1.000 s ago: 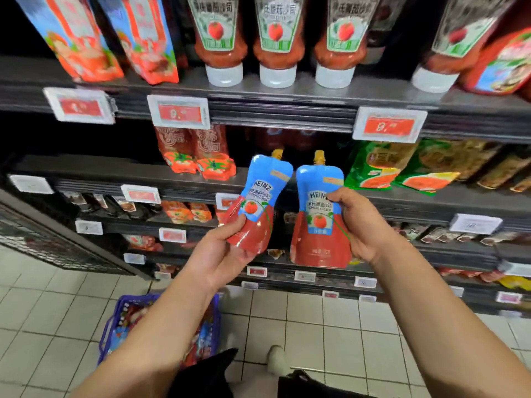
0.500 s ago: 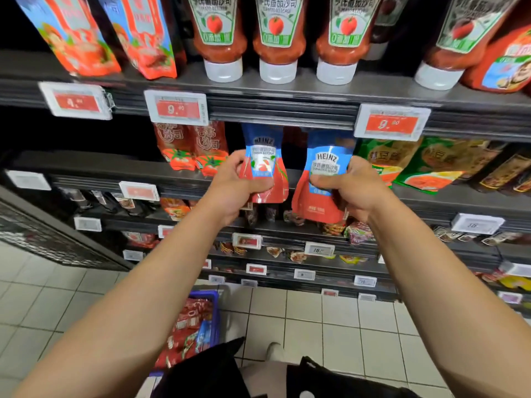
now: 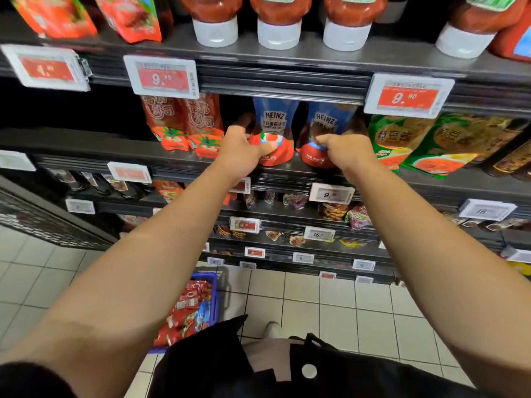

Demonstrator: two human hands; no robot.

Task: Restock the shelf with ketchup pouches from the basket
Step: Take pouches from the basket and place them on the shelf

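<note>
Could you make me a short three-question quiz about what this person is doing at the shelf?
1. True or false: each of the hands, left hand and right hand, holds a ketchup pouch.
2. Where is the blue basket? A) on the floor B) on the top shelf C) hanging from an arm
3. Fill in: the left pouch and right pouch read ____.

Key: 1 true; 2 A; 3 Heinz.

Two Heinz ketchup pouches [image 3: 273, 130] stand side by side on the shelf [image 3: 416, 182], between tomato pouches [image 3: 184, 124] left and bean-paste pouches [image 3: 402, 139] right; the basket [image 3: 214, 278] sits on the floor below
</note>
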